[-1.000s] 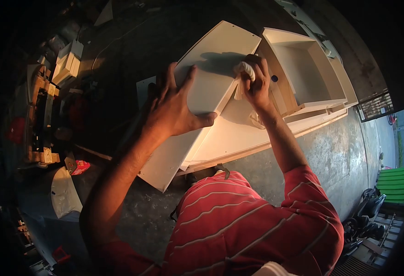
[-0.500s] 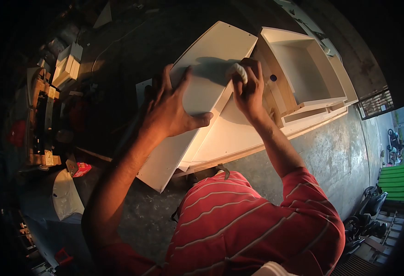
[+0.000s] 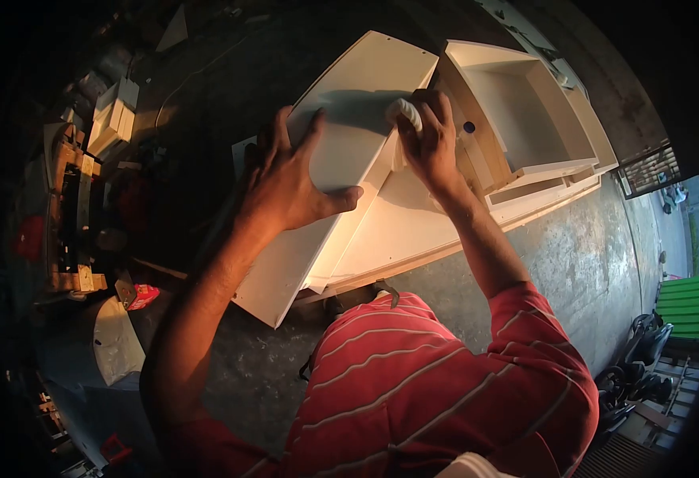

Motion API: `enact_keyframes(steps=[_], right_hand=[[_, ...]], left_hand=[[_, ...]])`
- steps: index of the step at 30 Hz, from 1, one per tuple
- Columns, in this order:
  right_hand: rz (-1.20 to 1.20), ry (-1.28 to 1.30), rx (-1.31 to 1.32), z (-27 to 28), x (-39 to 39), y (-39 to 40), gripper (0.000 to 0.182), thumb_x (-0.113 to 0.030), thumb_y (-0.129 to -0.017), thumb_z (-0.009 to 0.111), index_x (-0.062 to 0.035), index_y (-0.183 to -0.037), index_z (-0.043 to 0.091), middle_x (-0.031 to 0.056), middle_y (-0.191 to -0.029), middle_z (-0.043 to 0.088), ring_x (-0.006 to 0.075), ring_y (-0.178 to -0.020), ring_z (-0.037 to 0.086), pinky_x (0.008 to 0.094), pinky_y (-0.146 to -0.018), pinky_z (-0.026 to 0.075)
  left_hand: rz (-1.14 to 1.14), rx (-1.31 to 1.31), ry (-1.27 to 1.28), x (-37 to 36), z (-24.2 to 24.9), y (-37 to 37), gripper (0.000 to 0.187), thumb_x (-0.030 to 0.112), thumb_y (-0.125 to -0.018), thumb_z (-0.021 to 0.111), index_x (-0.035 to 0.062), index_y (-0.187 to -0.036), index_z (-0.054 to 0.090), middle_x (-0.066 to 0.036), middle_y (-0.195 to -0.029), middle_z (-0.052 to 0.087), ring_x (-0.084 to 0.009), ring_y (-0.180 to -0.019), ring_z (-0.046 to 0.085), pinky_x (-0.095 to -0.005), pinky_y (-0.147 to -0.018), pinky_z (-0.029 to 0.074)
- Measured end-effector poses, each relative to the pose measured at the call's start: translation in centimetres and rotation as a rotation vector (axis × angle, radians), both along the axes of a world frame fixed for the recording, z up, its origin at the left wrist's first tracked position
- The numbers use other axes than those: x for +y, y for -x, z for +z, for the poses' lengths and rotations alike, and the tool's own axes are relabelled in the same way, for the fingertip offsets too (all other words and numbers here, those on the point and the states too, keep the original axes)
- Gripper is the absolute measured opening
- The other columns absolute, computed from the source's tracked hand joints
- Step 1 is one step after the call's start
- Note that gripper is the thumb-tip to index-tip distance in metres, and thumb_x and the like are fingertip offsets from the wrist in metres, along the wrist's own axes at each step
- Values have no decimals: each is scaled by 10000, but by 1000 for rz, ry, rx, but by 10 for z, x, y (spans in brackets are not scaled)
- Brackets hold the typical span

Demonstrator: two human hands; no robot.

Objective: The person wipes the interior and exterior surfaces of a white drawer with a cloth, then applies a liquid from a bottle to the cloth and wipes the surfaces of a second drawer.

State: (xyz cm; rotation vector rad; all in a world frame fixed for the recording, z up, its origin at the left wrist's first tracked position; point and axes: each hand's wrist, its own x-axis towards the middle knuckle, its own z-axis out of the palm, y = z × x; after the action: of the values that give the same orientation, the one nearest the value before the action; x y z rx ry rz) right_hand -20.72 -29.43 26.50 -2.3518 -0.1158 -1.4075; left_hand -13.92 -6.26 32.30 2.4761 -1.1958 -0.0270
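Observation:
A white panel [image 3: 337, 155] stands tilted in front of me, its long right edge beside a lower white board [image 3: 397, 219]. My left hand [image 3: 285, 187] lies across the panel with fingers and thumb spread wide. My right hand [image 3: 429, 139] is closed around a white wad [image 3: 403, 114] that looks like folded cloth, at the panel's upper right edge. Its shadow falls on the panel. Just right of that hand sits an open white box-like drawer [image 3: 528, 111] with a bare wood side and a dark round hole.
Stacked light wood pieces [image 3: 114, 119] and a wooden frame [image 3: 74, 207] stand at the left. A curved pale panel [image 3: 116, 342] leans lower left. Concrete floor [image 3: 556, 255] stretches to the right, with motorbikes [image 3: 640, 366] and a green slatted panel [image 3: 684, 307] beyond.
My right hand has shifted slightly left and up along the panel's edge with the white wad. The left hand keeps its place on the panel. The whole view has shifted a little.

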Motion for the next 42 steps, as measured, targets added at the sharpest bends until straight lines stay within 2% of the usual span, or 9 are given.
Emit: enact_keyframes(steps=[8,12,18,20,25,30,38,40,42], right_hand=[[78,-36,5,-2,19,10,174,-13,-771,679,-44,-941,654,132,-943,602,320,-920,563,402,-773,492],[-99,-142,29,-1,-9,-6,126,-1,-773,654,-20,-897,639,143,-928,597,321,-886,557,413,-769,481],[73,-2,28,6,1,3,129,-25,-786,668,-24,-912,643,136,-941,587,329,-889,564,406,-769,484],[-105,17,74,6,-12,-6,140,-42,-793,678,-17,-923,632,136,-937,585,333,-866,562,416,-750,481],[37,25,14,5,23,9,167,-67,-768,709,-24,-904,623,141,-942,588,331,-859,571,418,-753,479],[-97,103,20,6,-15,-10,163,-72,-775,701,-18,-904,617,148,-945,588,337,-841,547,432,-745,450],[242,70,130,67,38,-7,232,-171,-792,741,-53,-977,664,155,-973,595,351,-908,573,448,-815,475],[173,137,139,62,32,-32,288,-260,-862,674,-77,-1084,654,157,-1084,610,357,-993,585,457,-855,484],[175,565,133,35,21,-51,379,-359,-925,574,-109,-1207,614,136,-1242,594,341,-1121,581,466,-916,478]], left_hand=[[-7,46,-4,0,4,0,1134,600,-607,772,91,-1499,293,-261,-1493,184,-451,-1358,311,-575,-1048,353],[-8,-38,3,1,-5,-3,1148,610,-599,774,87,-1499,290,-259,-1497,179,-450,-1343,345,-589,-1040,356],[-31,27,-3,1,0,-6,1171,622,-578,786,82,-1494,296,-250,-1496,182,-446,-1339,353,-582,-1038,364],[-29,37,-2,0,0,-4,1177,619,-572,792,77,-1492,299,-246,-1493,188,-445,-1337,357,-577,-1034,372],[3,18,-19,0,-1,-5,1182,605,-561,807,78,-1490,299,-234,-1482,204,-442,-1327,369,-574,-1026,382],[4,49,-19,0,3,0,1174,579,-570,806,87,-1498,280,-226,-1477,204,-436,-1337,346,-571,-1044,359],[-21,-42,-8,2,-2,-8,1232,571,-594,788,61,-1523,162,-274,-1518,193,-467,-1344,353,-504,-1087,359],[-55,-72,95,2,-10,-6,1276,581,-597,789,45,-1530,105,-297,-1526,191,-486,-1361,317,-512,-1111,324],[-44,-114,126,4,-13,-4,1400,620,-554,809,3,-1524,10,-344,-1468,254,-502,-1359,302,-577,-1080,322]])
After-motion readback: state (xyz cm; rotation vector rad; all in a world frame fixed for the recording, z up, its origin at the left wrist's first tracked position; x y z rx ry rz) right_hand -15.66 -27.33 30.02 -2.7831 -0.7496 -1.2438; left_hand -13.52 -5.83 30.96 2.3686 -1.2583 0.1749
